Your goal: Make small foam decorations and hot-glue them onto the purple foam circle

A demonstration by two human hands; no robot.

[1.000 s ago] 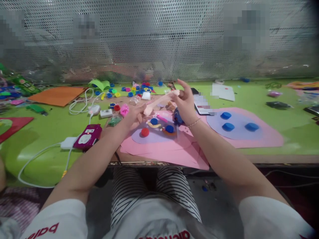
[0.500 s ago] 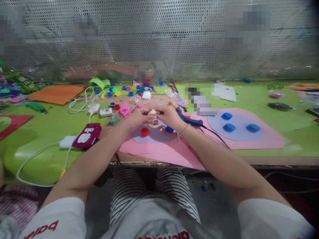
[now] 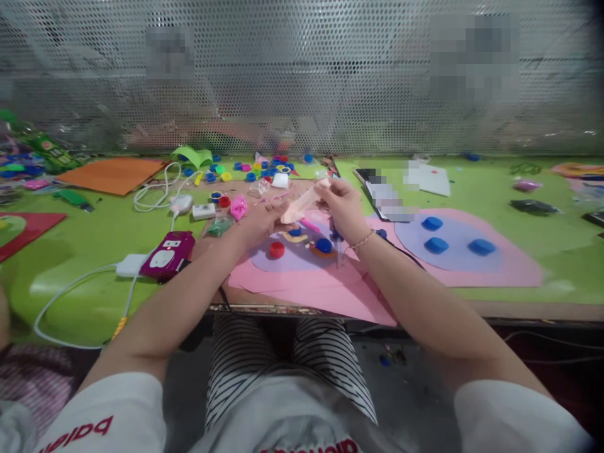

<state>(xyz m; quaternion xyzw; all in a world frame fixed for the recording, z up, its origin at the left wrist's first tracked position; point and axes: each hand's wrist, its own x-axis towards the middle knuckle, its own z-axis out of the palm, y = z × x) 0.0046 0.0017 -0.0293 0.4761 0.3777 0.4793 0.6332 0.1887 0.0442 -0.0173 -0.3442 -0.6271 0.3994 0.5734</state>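
A soft, pale pink strip that looks like modelling clay (image 3: 302, 205) is stretched slantwise between my two hands. My left hand (image 3: 264, 220) pinches its lower left end. Its upper right end is gripped by the fingers of my right hand (image 3: 343, 204), on whose wrist is a bracelet. Below them lies a pink sheet with a lilac oval (image 3: 268, 259). On that oval are a red bottle cap (image 3: 276, 250), a blue cap (image 3: 323, 245) and a small yellowish curved piece. Beside my right wrist is a dark blue tool (image 3: 380, 234) with a black cord, partly hidden.
Several loose bottle caps (image 3: 245, 167) lie at the back. A purple power socket (image 3: 168, 257) with white cables sits to the left, near an orange sheet (image 3: 111, 174). To the right, a phone (image 3: 377, 195) lies behind another pink sheet (image 3: 514, 267) bearing three blue caps.
The pale pink material was a small lump between my close fingertips. My right hand has moved right and up, and the material is now drawn out into a long strip.
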